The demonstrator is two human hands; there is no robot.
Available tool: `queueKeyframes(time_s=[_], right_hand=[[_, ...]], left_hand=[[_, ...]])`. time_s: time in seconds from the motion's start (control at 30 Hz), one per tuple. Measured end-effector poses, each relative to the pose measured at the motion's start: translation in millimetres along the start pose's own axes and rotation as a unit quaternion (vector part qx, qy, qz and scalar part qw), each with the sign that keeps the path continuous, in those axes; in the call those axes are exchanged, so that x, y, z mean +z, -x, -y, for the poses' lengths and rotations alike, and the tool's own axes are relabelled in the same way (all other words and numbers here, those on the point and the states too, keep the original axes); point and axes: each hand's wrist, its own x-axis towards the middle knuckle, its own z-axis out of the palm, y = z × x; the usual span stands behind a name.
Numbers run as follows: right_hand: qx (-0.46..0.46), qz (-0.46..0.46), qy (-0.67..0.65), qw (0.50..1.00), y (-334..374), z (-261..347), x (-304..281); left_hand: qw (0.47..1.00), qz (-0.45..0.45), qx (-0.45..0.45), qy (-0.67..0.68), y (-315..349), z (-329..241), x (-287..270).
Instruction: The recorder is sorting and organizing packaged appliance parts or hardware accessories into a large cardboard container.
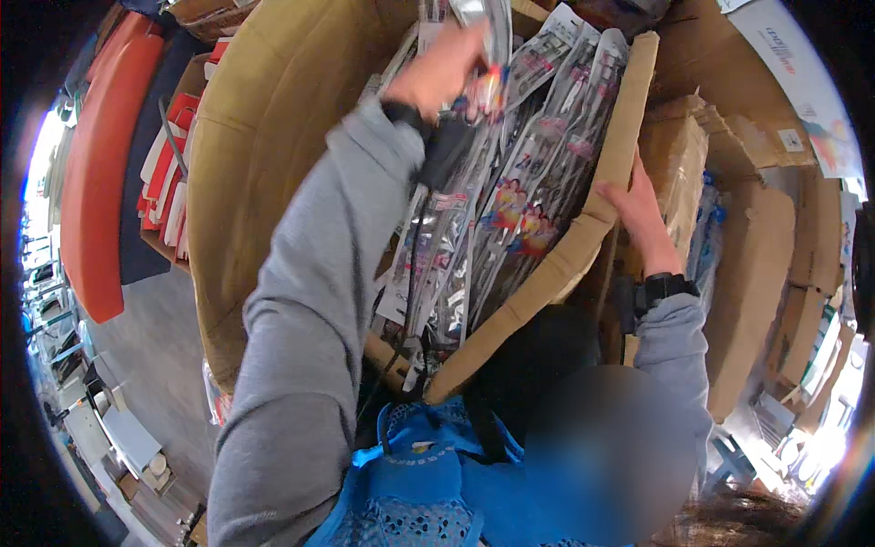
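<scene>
Wearing a blue mesh vest (401, 488) over grey sleeves (305, 301), you face into a big open cardboard box (260, 118).

Your right hand (641, 214), nearer side: pinching the box wall (579, 239), thumb over the inner face, fingers mostly hidden behind the board. Dark band (665, 290) on that wrist.

Inside the box, between your arms: long clear packages (556, 137), heaped lengthwise and overlapping, with pale cards and small bright printed patches. Your left forearm crosses over part of the heap.

Your left hand (437, 77), farther in: blurred, but fingers appear curled around one clear package (497, 46) above the heap, near the far side. Exact finger contact you can't make out.

Handling, by judgement: each package looks light, its film slick and crinkly, and the long shape is likely to flex. Neighbours may cling or snag. Take it around the middle, or by a stiffer carded end, with a firm but not crushing pinch; what is inside could bend.

Beyond the box: to your right, another open carton (747, 292) with clear, bluish-wrapped goods (709, 223). To your left, a carton of red-and-white pieces (169, 187), then an orange-red padded seat (105, 182) above grey floor (164, 328).
</scene>
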Motion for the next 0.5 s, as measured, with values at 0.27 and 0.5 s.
queueKeyframes(time_s=[0.27,0.5], right_hand=[[-0.035,-0.008,-0.018,0.999,2.4,3.9,2.8],[-0.009,-0.017,-0.023,1.000,4.0,12.8,3.1]], left_hand=[[0.934,0.032,-0.323,0.149,86.6,24.4,137.8],[0.917,-0.127,-0.350,0.141,51.0,-13.2,186.3]])
